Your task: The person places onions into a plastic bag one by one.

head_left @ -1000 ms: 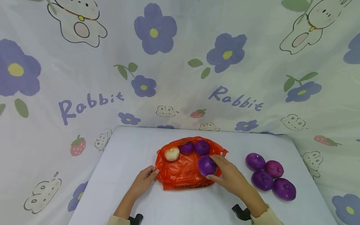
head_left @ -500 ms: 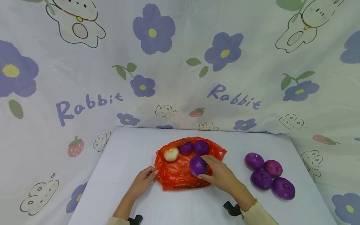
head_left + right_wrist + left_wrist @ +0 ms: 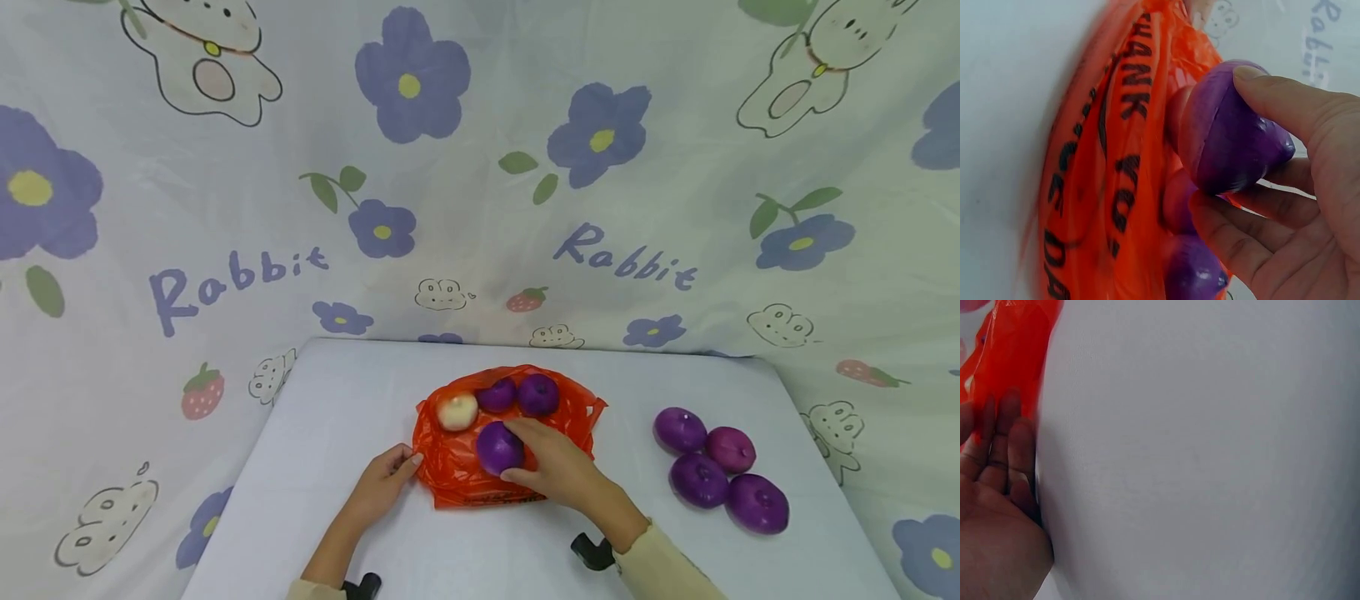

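Note:
An orange-red plastic bag point(image 3: 450, 471) lies spread on the table, printed with black letters in the right wrist view. My left hand point(image 3: 387, 481) pinches its left edge between thumb and fingers; the fingers point(image 3: 1007, 425) show against the plastic in the left wrist view. Over the front of the bag, my right hand point(image 3: 562, 468) grips a purple onion point(image 3: 499, 448) with thumb and fingertips. Its pointed end faces the palm in the right wrist view. Behind it on the bag sit a pale round onion-like vegetable point(image 3: 457, 412) and two purple onions point(image 3: 537, 394).
A cluster of several purple onions point(image 3: 699, 480) rests on the right side of the white table point(image 3: 345, 392). A patterned cloth point(image 3: 480, 183) hangs behind the table's back edge. Black wrist-camera mounts point(image 3: 592, 552) sit by both sleeves.
My right hand has carried the purple onion leftward across the bag, from its right side to near the middle. The left hand stays at the bag's edge, and the other onions keep their places.

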Available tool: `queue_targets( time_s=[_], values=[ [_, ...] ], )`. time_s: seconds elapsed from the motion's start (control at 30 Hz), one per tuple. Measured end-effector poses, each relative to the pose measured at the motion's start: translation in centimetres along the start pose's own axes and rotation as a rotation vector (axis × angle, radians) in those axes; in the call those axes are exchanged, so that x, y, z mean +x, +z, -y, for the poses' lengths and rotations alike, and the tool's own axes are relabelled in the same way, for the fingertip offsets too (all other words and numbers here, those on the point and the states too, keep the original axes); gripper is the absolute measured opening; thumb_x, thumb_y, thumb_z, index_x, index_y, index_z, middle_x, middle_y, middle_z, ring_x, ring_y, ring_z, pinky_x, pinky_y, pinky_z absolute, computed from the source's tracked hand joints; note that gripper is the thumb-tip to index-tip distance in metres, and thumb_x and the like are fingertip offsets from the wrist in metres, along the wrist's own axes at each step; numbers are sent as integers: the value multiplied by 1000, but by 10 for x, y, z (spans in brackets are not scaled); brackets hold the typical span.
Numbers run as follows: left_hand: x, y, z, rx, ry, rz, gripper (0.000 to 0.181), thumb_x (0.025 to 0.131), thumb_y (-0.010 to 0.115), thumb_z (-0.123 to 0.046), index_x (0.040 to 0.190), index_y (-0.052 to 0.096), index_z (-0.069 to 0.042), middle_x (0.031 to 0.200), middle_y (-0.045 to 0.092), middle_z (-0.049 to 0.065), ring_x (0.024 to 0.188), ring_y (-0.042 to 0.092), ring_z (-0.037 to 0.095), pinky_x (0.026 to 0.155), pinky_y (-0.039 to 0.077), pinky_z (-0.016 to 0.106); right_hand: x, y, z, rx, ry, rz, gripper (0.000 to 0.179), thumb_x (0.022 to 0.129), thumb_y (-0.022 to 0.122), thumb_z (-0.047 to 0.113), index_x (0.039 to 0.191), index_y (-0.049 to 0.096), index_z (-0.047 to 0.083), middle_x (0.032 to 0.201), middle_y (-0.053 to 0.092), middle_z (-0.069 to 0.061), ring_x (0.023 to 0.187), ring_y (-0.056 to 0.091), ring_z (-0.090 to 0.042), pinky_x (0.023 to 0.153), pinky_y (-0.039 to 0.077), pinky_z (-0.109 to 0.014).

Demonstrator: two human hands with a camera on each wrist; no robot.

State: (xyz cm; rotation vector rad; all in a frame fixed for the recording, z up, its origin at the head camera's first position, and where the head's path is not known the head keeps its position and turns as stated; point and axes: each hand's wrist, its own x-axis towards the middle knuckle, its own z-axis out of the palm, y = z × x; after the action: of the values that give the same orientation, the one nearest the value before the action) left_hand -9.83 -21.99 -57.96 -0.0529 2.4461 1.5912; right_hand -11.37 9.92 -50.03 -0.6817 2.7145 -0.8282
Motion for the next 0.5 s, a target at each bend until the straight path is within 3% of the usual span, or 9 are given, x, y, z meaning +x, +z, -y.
queue_targets(
  time_s=[0.5],
  values=[
    [0, -2, -3, 6, 7, 3, 17, 106, 64, -28, 98, 64, -12, 81, 58, 2, 80, 53, 16, 73, 42, 30, 19, 27, 11, -35, -13, 31, 78, 92, 81, 41, 158, 46, 18, 156, 50, -7, 139, 53, -27, 105, 49, -48]
  ],
)
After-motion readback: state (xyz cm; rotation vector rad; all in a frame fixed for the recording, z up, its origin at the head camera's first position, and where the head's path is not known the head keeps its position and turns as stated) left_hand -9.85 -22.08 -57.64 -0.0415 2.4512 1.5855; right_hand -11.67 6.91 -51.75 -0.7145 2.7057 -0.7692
